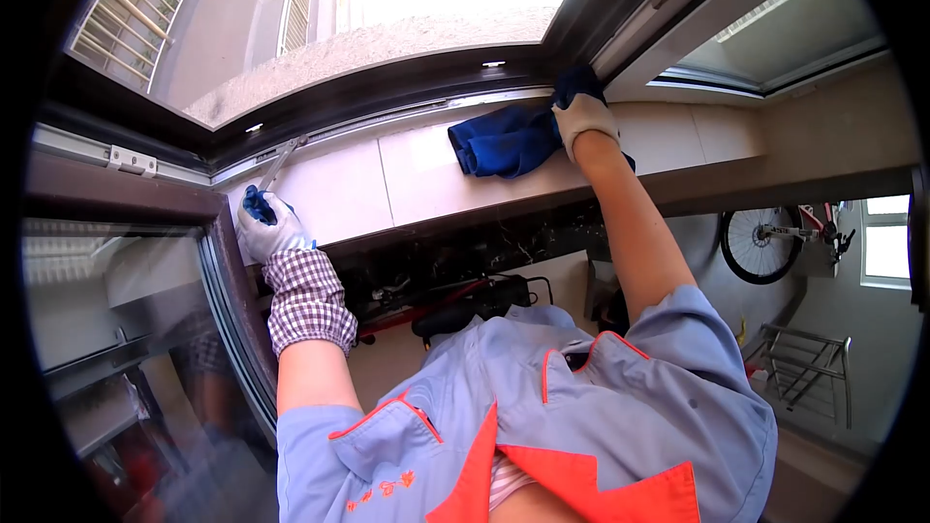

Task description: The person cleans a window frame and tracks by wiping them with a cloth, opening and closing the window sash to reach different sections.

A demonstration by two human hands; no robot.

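Observation:
My right hand (585,116), in a pale glove with dark blue fingers, presses part of a blue cloth (504,142) into the right corner of the dark window frame (387,87). The rest of the cloth drapes over the white tiled sill (426,169). My left hand (269,225), in a white glove with blue fingertips, has its fingers curled beside the edge of the open brown sash (231,252). From near those fingers a thin metal arm (279,167) runs to the frame's track. Whatever lies inside the left fist is hidden.
An open glass pane (136,329) stands at my left, and another window panel (775,34) is at the right. Beneath the sill are a dark stone band (465,247) and a black seat (475,308). Behind are a bicycle (765,232) and a metal rack (804,363).

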